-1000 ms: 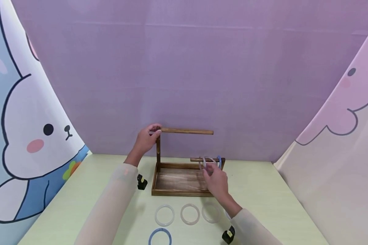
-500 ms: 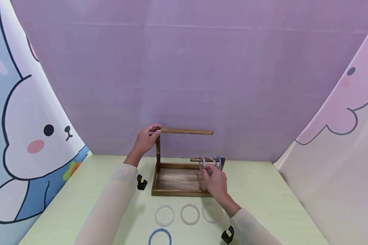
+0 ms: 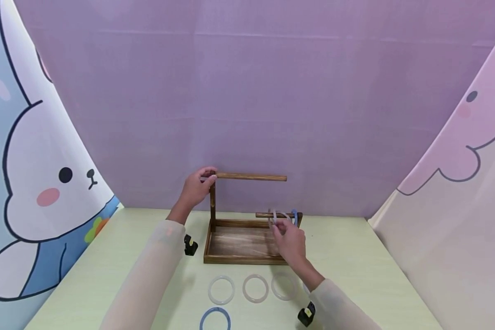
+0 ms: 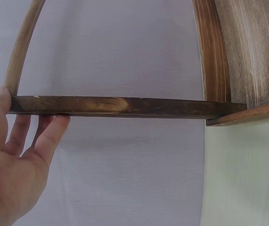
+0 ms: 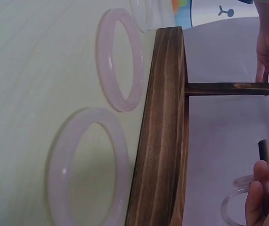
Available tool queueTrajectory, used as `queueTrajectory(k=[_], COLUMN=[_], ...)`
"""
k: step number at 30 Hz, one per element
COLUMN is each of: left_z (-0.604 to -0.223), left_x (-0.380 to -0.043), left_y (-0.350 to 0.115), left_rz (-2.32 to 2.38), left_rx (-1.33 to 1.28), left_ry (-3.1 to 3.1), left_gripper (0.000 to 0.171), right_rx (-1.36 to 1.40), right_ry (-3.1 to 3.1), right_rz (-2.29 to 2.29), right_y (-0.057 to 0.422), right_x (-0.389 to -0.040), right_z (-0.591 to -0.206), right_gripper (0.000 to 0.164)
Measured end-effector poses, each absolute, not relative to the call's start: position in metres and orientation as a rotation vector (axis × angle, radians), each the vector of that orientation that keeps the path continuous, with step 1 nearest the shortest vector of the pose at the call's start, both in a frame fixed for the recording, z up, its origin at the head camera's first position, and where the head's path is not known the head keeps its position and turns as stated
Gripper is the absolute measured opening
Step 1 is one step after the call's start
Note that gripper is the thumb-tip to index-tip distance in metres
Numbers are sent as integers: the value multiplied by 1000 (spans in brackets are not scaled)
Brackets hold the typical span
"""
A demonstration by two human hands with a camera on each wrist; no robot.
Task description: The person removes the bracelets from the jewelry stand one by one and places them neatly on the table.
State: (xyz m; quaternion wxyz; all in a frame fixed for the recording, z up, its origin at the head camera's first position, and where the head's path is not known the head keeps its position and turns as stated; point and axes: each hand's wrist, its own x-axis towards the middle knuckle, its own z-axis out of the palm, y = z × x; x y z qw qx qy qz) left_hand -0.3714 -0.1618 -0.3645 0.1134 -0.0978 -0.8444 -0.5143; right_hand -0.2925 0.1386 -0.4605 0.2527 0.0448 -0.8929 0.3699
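A dark wooden bangle stand [image 3: 247, 260] has a tray base, a tall left post with an upper bar [image 3: 251, 177], and a short lower bar [image 3: 264, 215] at right. My left hand [image 3: 195, 189] holds the top of the tall post, thumb on one side and fingertips on the other in the left wrist view. At the lower bar, my right hand [image 3: 292, 242] pinches a pale bangle [image 3: 274, 215] that hangs round the bar. A blue bangle [image 3: 294, 217] hangs by the bar's right end, with pale bangles beside it. The fingers partly hide these.
In front of the stand lie pale bangles, including a whitish one [image 3: 221, 302], a pinkish one [image 3: 255, 300] and another [image 5: 59, 174] nearer the right wrist. A blue bangle [image 3: 215, 310] lies nearer the front, cut by the frame edge. A purple cloth backdrop [image 3: 247, 114] rises behind the table.
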Motion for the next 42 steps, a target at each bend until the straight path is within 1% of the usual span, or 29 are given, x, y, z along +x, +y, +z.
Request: queueTrajectory(k=[6, 19, 33, 42], left_z=[-366, -366, -367, -366], left_x=[-372, -374, -373, -372], left_y=[-162, -160, -162, -162], left_rz=[-1505, -1483, -1489, -1491], left_rx=[-283, -275, -285, -284], left_ry=[-2478, -2480, -2470, -2477], left_gripper=[33, 34, 33, 34], right_rx=[137, 121, 211, 234], right_ry=[-2412, -2430, -2386, -2416], right_rz=[1065, 1103, 1058, 1112], right_y=[138, 133, 113, 99], right_x=[-292, -291, -292, -289], right_z=[-454, -457, -459, -460], right_gripper=[15, 13, 10, 11])
